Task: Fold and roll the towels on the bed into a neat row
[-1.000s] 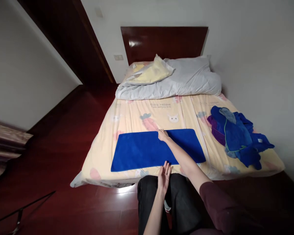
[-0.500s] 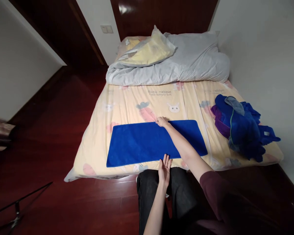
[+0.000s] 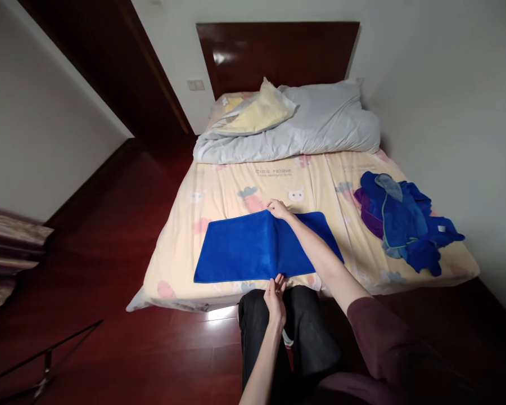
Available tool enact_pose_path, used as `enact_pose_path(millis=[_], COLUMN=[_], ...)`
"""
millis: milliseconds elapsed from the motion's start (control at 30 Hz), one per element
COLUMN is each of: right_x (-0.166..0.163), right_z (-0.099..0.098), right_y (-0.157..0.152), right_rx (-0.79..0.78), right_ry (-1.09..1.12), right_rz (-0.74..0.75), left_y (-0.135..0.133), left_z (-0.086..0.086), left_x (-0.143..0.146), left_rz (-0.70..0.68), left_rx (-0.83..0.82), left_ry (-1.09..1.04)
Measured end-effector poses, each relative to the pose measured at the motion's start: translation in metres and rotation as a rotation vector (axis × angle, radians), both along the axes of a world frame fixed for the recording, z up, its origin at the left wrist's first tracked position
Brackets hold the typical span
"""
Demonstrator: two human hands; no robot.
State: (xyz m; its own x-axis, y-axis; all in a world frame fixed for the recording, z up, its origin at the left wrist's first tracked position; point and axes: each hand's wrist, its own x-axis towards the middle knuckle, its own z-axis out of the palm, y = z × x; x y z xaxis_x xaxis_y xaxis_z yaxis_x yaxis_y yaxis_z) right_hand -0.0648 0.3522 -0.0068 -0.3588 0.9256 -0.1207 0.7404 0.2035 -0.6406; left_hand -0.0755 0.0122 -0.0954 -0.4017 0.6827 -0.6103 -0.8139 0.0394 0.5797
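Head view shows our left hand (image 3: 275, 304) and right hand (image 3: 279, 208) apart, pinching near and far edges of the cloth (image 3: 234, 247) on the bed (image 3: 175, 242), presumably so we hold its middle raised evenly

The only view, from the person's head, looks forward and down over the near edge of the bed (image 3: 172, 247) toward the headboard (image 3: 278, 53), close above the knees (image 3: 312, 320).
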Motion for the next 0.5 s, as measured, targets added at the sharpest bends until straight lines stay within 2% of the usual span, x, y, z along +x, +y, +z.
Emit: enact_pose_path(millis=[133,233,333,500], right_x=[0.014,0.029,0.050,0.094], right_z=[0.037,0.071,0.106,0.161], right_y=[-0.012,-0.019,-0.027,-0.048], right_rx=[0.062,0.115,0.139,0.178], right_ry=[0.135,0.302,0.541,0.807], right_rz=[-0.035,-0.079,-0.131,-0.152], left_y=[-0.005,-0.003,0.006,0.034], left_z=[0.033,0.068,0.113,0.199], left_x=[-0.019,-0.043,-0.076,-0.135], left_rz=[-0.008,-0.040,-0.061,-0.067], left_rx=[0.050,0.158,0.255,0.270], left_ry=[0.148,0.329,0.610,0.999])
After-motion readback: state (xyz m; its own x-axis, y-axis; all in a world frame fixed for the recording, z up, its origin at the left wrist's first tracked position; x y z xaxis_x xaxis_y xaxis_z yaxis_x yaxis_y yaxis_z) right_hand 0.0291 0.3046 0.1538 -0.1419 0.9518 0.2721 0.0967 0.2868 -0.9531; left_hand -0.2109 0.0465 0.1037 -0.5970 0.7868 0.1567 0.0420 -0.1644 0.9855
